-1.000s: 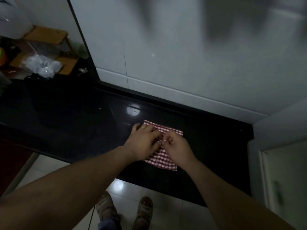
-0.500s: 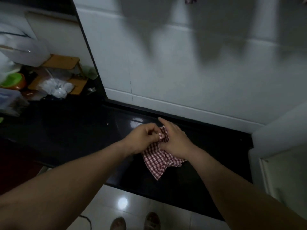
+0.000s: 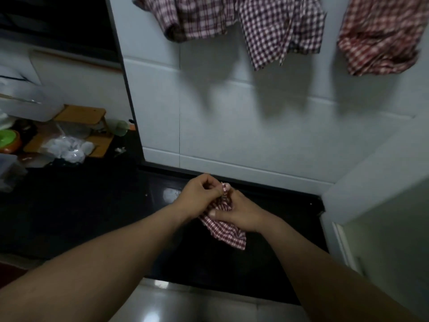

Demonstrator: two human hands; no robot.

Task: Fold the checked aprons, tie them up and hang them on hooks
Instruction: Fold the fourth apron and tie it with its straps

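A small folded red-and-white checked apron [image 3: 224, 230] hangs bunched between my hands, lifted just above the black counter [image 3: 92, 217]. My left hand [image 3: 200, 197] pinches its strap at the top with curled fingers. My right hand [image 3: 241, 213] grips the bundle from the right side, thumb pressed on the cloth. Three other checked aprons hang on the white wall above: a dark red one [image 3: 185, 17] at left, one [image 3: 281, 29] in the middle and a brighter red one [image 3: 380, 40] at right. Their hooks are out of frame.
A wooden stand [image 3: 83, 117], a crumpled clear plastic bag [image 3: 67, 147] and a green bowl [image 3: 8, 138] crowd the counter's far left. A white cabinet side [image 3: 383, 182] borders the counter on the right. Light floor tiles [image 3: 185, 303] show below the counter edge.
The apron lay flat on the counter a second ago; both hands have since gathered it and lifted it. My view has tilted up, bringing the hanging aprons into sight.
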